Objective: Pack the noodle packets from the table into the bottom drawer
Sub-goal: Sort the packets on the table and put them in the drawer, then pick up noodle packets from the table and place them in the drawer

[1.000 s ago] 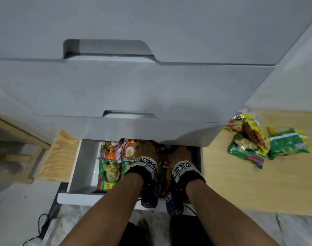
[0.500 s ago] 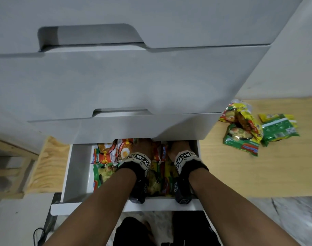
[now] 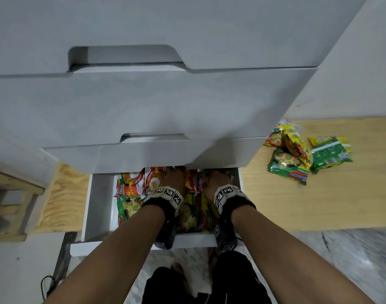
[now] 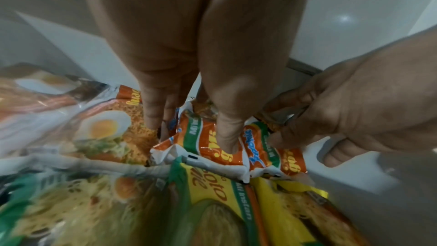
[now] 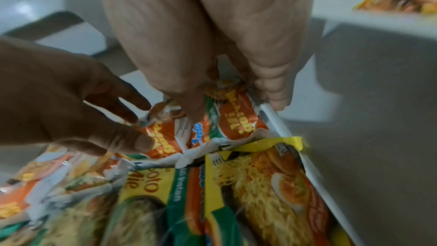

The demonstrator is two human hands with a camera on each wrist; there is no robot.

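Packing partway done: noodle packets [image 3: 130,189] crowd the bottom drawer [image 3: 99,194], left hand [image 3: 174,178] pressing them straight-fingered, right hand [image 3: 216,181] pinching an orange packet [image 5: 236,122], remaining packets [image 3: 297,159] on the table [image 3: 319,205] at two o'clock.

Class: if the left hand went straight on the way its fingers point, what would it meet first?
The orange noodle packet in the bottom drawer: the fingers of the left hand point down and already touch it.

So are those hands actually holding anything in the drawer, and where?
Yes: the right hand pinches an orange noodle packet by its top end. The left hand touches the neighbouring orange packet; whether it grips cannot be told.
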